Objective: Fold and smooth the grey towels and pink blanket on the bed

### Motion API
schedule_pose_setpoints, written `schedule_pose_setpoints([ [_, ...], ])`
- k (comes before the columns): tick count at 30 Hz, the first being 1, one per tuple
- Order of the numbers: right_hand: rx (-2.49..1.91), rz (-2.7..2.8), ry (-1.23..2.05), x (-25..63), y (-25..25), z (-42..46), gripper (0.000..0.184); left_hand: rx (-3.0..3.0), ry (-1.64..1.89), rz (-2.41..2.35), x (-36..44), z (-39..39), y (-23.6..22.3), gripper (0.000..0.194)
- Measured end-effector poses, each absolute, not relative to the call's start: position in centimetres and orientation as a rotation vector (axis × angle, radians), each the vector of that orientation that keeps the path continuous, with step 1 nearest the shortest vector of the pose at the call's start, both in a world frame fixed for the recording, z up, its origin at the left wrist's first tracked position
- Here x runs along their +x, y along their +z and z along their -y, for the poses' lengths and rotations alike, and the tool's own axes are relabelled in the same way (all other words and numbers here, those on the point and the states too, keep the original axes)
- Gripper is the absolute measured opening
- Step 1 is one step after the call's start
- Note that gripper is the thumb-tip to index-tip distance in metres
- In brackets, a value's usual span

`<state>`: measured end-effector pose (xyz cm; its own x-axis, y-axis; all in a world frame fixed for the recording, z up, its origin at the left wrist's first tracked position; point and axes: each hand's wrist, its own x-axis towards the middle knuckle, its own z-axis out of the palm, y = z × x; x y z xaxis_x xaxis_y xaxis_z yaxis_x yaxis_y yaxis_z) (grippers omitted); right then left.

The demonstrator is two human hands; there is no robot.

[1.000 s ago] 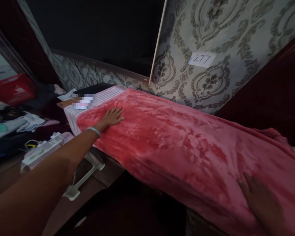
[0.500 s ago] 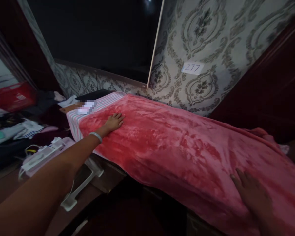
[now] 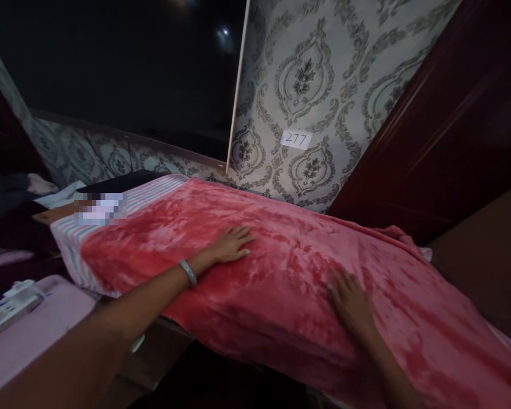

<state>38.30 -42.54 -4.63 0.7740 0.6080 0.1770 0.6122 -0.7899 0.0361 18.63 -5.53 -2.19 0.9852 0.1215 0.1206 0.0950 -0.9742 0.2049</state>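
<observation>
A plush red-pink blanket (image 3: 281,284) is spread over a long, low piece of furniture and hangs down over its front. My left hand (image 3: 232,244), with a pale bracelet (image 3: 188,272) at the wrist, lies flat on the blanket with its fingers stretched to the right. Further right, my right hand (image 3: 350,298) also rests on the plush, fingers extended and pointing away from me. Neither hand holds anything. Lighter and darker smears mark the pile around both hands. At the left end a striped border (image 3: 147,196) edges the blanket.
A large dark television (image 3: 123,74) hangs on the patterned wall above the blanket. A paper label reading 277 (image 3: 297,139) is stuck beside it. Left are a blurred-out object (image 3: 101,208), a white power strip (image 3: 12,307) and clothes. Dark red wood panelling (image 3: 409,130) stands right.
My left hand has slid right along the blanket, and my right hand has moved left and farther from me, so the two are closer together. The view has shifted right.
</observation>
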Motion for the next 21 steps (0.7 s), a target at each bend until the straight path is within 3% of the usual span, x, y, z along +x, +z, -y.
schedule_pose_setpoints([
  [5,-2.826,1.240,-0.220,35.4,-7.0,38.1,0.059,2.966,0.153,-0.363,18.8,5.4,-3.1,0.070],
  [15,-2.658,1.261,-0.402,38.4,-12.6,39.6,0.067,2.816,0.315,-1.377,9.7,-9.3,0.4,0.063],
  [18,-2.621,1.217,-0.412,39.3,-12.7,39.5,0.067,2.711,0.379,-1.603,8.3,-11.0,1.2,0.068],
  [21,-2.569,1.210,-0.468,40.8,-10.9,37.7,0.066,2.752,0.409,-1.541,9.5,-11.2,1.8,0.068],
])
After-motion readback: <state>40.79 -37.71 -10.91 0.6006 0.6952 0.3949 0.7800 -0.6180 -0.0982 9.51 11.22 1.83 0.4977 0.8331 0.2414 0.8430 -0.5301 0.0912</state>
